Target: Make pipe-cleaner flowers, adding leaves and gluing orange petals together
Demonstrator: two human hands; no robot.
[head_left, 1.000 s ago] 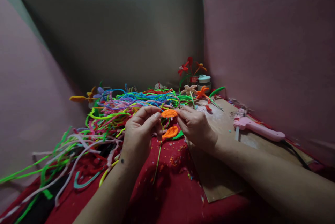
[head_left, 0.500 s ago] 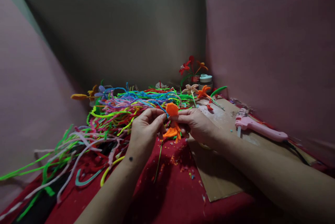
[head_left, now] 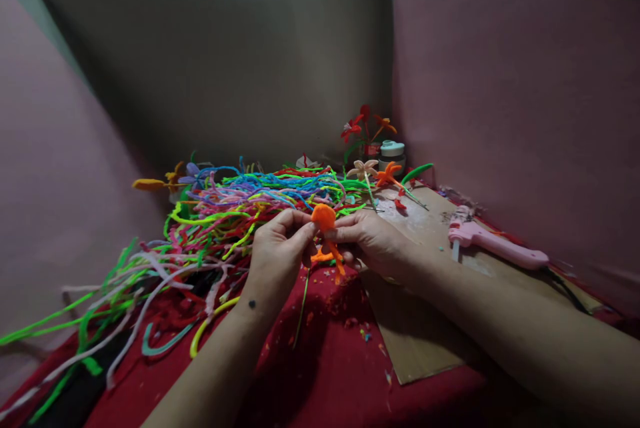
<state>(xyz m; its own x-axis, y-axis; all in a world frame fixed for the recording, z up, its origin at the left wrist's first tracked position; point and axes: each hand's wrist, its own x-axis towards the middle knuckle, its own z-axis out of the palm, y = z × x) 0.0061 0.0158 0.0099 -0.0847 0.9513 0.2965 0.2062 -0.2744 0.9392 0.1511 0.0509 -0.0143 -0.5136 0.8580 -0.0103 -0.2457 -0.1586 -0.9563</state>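
While the left hand point(head_left: 280, 246) and right hand point(head_left: 373, 241) pinch a fuzzy orange piece point(head_left: 324, 216) between their fingers point(head_left: 344, 235) above the red cloth point(head_left: 345, 361), they partly hide a lower orange strip point(head_left: 324, 256); its far end is unclear.

I tag the orange petal point(head_left: 324, 216) fuzzy, matt; pipe cleaners point(head_left: 280, 192), same. Glue gun point(head_left: 500, 250) looks smooth plastic. Board point(head_left: 415, 331) reads as cardboard, matt, smeared whitish farther back. Tablecloth point(head_left: 300, 388): matt fabric. I see wall point(head_left: 515, 81) smooth, dull.
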